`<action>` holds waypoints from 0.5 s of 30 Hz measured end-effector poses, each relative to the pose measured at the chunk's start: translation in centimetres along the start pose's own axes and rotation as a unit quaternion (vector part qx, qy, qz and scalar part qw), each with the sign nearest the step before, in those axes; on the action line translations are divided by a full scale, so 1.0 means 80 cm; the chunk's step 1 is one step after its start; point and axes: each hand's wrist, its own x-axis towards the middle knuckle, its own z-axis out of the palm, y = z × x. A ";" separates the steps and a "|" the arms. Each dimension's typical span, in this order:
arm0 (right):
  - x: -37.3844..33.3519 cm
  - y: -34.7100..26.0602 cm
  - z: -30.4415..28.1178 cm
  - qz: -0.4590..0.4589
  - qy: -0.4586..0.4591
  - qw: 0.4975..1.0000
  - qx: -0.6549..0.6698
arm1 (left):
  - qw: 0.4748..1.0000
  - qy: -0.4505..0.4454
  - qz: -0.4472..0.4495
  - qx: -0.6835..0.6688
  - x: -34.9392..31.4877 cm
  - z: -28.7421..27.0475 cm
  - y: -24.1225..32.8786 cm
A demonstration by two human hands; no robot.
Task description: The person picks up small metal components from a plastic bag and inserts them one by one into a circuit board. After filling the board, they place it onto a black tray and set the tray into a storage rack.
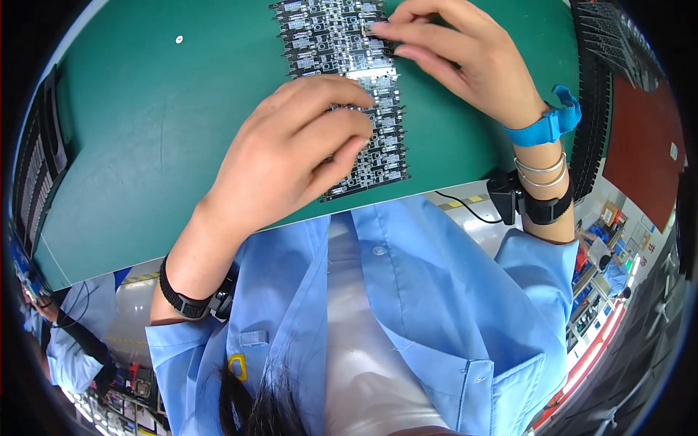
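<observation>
Two black circuit board panels, dense with small silver parts and jagged along their sides, lie end to end on a green work mat. My left hand is over the nearer panel, fingers curled, thumb and index tips together at its surface. Whatever they pinch, if anything, is hidden. At the right edge of the farther panel is my right hand. Its index fingertip touches or hovers just above the parts, with the thumb apart from it and nothing visible between them.
A small white round piece lies on the mat at the far left. Black slotted racks stand at the left and right edges. A blue wrist strap circles my right wrist, and a black cable hangs by the mat's front edge. Other people work nearby.
</observation>
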 end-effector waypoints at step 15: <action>-0.074 -0.006 0.029 -0.002 0.018 0.999 -0.031 | 0.989 0.053 -0.094 0.097 0.008 -0.041 -0.010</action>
